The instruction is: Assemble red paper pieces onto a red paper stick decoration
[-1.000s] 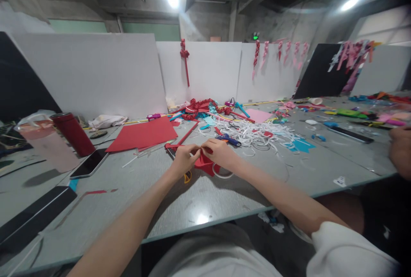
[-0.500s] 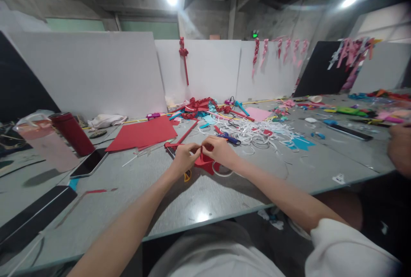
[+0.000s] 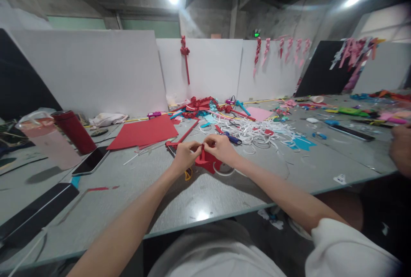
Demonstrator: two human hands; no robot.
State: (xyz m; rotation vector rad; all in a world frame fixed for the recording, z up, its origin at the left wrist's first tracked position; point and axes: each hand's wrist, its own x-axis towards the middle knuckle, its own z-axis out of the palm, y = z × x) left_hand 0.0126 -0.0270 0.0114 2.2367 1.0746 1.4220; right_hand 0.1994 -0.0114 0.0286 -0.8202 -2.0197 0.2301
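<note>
At the centre of the frame, the left hand (image 3: 183,158) and right hand (image 3: 221,149) meet above the desk (image 3: 180,210). The fingers of both are pinching the upper end of a small red strip (image 3: 202,154); a broader red piece (image 3: 210,165) lies below it, partly hidden by the hands. A yellow loop (image 3: 188,174) shows beside the left wrist, and a dark blue glue gun (image 3: 233,139) lies just beyond the right hand, next to tangled white strips (image 3: 261,135).

Writing is hard to make out. The lit green sign (image 3: 256,34) at upper right of centre has blurred characters. A white scrap (image 3: 339,178) at the desk's edge, lower right, bears dark marks too small to read. Pale marks on the purple object (image 3: 154,114), left of centre, are likewise illegible. At left stand a red flask (image 3: 73,132) and a pink bottle (image 3: 53,146), near a smartphone (image 3: 90,161). Red sheets (image 3: 144,132) lie left of centre.
</note>
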